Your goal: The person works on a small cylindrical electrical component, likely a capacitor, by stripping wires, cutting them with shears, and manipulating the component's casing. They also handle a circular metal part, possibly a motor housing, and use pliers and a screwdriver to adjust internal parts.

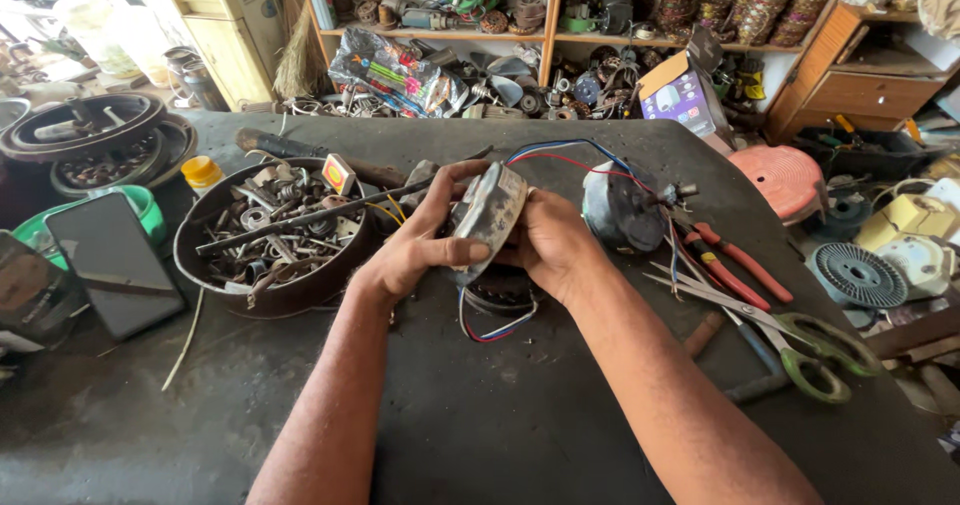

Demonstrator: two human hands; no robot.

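Observation:
Both hands grip a grimy grey metal motor cover [490,210], held on edge above the dark workbench [480,415]. My left hand [420,240] wraps its left side, thumb across the front. My right hand [550,245] holds its right side from behind. Red, blue and black wires [560,155] arc from the part to a dark round motor body [622,210] lying just right of my hands. Under my hands lies a round wound coil piece [500,295] with red and blue leads.
A dark round pan [270,290] full of bolts and scrap stands to the left, a long rod across it. A phone [112,261] leans on a green tub. Red-handled pliers [735,265] and green-handled scissors [790,340] lie to the right. Cluttered shelves stand behind the bench.

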